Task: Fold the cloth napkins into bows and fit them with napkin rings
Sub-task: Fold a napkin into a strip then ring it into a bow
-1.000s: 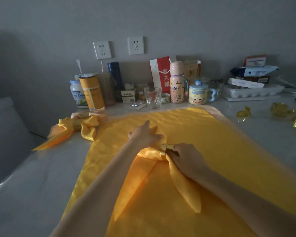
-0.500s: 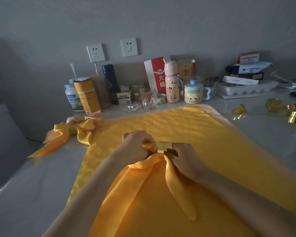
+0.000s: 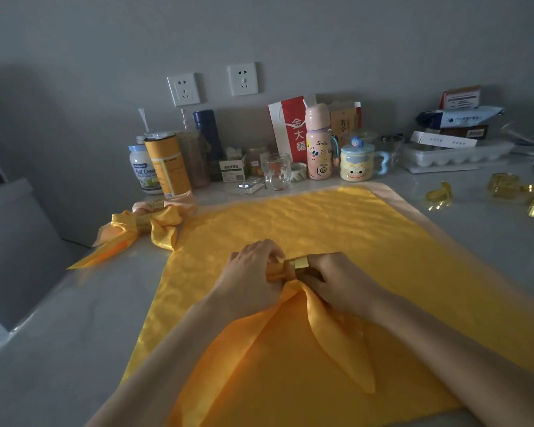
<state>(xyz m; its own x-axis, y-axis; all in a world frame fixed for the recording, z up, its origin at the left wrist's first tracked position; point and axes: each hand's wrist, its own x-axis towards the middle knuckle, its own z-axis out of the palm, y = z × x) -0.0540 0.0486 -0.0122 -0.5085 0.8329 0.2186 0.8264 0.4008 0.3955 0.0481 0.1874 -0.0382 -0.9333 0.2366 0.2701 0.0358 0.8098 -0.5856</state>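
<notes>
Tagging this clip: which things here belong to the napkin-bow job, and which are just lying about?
Job: left hand gripping napkin, right hand pinching ring, finished bow, spare rings, spread cloth.
Lying about: pink bottle, mug, glass, egg tray, flask, tin.

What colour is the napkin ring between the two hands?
Shiny gold. The napkin ring, on the yellow napkin, shows best in the head view.
</notes>
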